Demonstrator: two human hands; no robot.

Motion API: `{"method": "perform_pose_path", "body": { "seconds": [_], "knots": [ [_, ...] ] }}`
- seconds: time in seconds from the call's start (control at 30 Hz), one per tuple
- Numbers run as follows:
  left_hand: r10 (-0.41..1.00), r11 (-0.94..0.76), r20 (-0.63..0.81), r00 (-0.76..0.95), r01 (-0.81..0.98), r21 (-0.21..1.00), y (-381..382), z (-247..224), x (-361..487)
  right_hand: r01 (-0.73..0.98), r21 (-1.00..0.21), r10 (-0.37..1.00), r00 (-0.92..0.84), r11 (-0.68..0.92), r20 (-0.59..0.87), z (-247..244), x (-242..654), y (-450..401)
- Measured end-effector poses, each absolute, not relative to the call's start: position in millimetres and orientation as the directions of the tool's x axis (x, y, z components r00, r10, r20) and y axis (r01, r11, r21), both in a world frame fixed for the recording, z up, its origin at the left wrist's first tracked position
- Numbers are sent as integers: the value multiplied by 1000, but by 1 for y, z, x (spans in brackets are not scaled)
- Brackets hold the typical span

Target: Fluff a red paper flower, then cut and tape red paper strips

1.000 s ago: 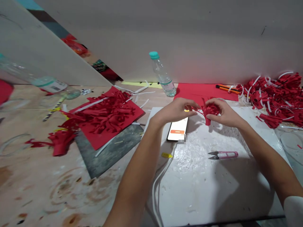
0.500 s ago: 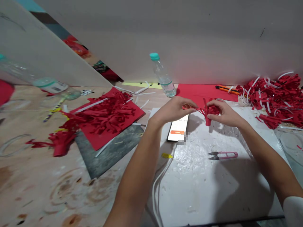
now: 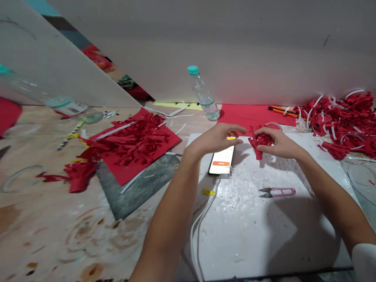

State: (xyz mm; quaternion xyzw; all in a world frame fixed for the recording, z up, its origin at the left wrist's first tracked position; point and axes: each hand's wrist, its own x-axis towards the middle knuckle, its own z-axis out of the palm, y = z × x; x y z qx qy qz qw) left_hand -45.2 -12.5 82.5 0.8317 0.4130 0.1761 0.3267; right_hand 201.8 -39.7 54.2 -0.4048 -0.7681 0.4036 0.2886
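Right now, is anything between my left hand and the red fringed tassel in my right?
Nothing visible: a small open gap separates your left hand from the red fringed tassel in your right hand. The lit smartphone lies outside that gap.

Nearer than the right hand [image 3: 277, 143], open board [image 3: 246, 231] is interrupted by snips [image 3: 290, 191]; beyond-left, passage is blocked by a bottle [image 3: 208, 102].

There are two bottles [image 3: 209, 107] [image 3: 69, 106], one phone [image 3: 221, 162], one pair of snips [image 3: 277, 188], one held tassel [image 3: 259, 154].
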Motion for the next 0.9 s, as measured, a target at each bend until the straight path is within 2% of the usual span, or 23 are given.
{"method": "perform_pose_path", "body": {
  "seconds": [0.57,0.9],
  "knots": [
    [772,-480,81,631,495,724,-13,76,-34,262,-912,851,-503,316,150,58,202,-40],
    [762,-483,108,639,449,752,-17,84,-33,265,-913,855,-497,310,146,52,204,-36]
  ]
}}
